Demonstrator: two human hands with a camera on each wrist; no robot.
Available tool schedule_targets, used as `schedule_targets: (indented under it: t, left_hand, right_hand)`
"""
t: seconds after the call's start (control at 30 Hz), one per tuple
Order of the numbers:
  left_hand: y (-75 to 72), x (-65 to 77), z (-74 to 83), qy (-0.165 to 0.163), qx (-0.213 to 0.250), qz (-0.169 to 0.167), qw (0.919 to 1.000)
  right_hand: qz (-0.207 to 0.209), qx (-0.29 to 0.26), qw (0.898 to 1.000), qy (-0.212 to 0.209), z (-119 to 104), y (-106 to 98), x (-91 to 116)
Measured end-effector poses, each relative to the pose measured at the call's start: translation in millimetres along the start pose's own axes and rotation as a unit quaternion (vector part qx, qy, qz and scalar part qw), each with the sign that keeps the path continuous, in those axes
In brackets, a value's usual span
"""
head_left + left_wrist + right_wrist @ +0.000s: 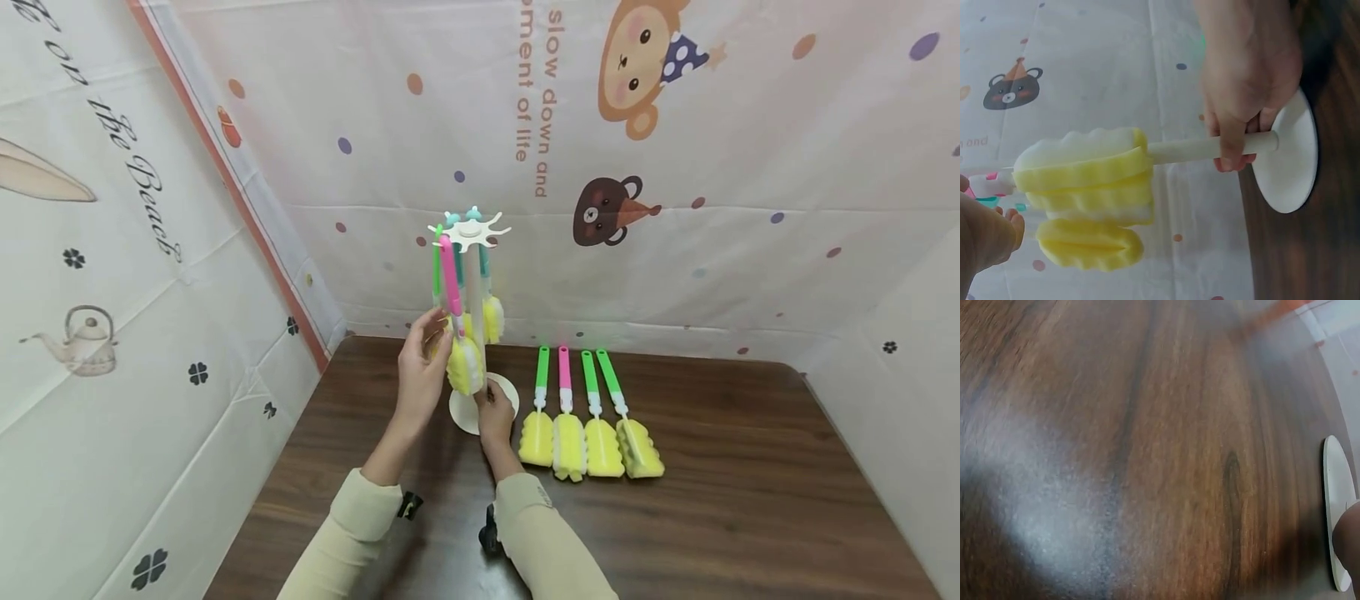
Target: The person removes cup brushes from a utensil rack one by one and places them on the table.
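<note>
A white hanging rack [470, 231] with hooked arms stands upright on a round base [463, 414]. From it hang a pink-handled sponge brush [451, 275], a green-handled one [437, 271] and teal-handled ones behind. My right hand [495, 414] grips the lower part of the white pole [1179, 150], just above the base. Beside the pink brush's neck is my left hand [422, 367], fingers loosely bent with a gap between thumb and fingers. The left wrist view catches only part of that hand [988, 234], near the brush necks. Yellow-and-white sponge heads [1085, 169] hang along the pole.
To the right of the rack, several sponge brushes lie in a row on the brown wooden table [750, 500]: green-handled ones [592, 383] and a pink-handled one [565, 379]. A printed cloth [420, 142] hangs behind the table, and another [150, 333] at the left.
</note>
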State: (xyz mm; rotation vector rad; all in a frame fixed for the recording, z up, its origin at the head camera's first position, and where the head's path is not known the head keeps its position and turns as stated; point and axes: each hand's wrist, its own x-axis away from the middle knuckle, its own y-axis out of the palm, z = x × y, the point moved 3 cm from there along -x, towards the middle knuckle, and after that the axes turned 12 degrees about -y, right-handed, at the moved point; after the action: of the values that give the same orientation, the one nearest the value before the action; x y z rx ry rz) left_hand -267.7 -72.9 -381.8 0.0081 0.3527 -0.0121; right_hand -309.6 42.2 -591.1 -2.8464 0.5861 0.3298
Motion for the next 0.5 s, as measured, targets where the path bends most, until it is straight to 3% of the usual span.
schedule_targets:
  t: [0.5]
  left_hand:
    - [8.5,-14.3,4.7,-0.005,-0.016,-0.004,0.9998]
  right_hand:
    - [-0.001,-0.006,1.000,-0.007,0,-2,1]
